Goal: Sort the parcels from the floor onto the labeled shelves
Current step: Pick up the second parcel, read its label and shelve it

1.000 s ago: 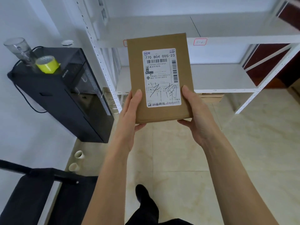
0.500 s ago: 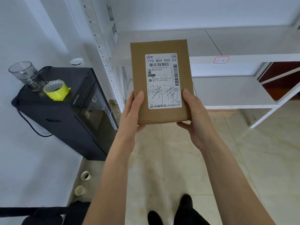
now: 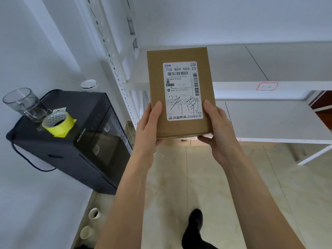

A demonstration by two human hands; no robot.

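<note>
Fingers [image 3: 156,112] of both hands pinch the flat brown cardboard parcel [image 3: 179,92] by its near corners (stiff, seemingly light; edge holds suit it).

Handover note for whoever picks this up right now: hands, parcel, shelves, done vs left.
Left hand: grips the parcel's lower left edge.
Right hand: grips its lower right edge.
Parcel: brown box held up in front of the white shelves, white label facing the camera, handwriting on it.
Shelf tag: red-outlined, on the upper shelf's front edge, text unreadable.
Done: parcel is off the floor.
Left: match label to a shelf and place it. Visible shelf boards hold no parcels.
</note>
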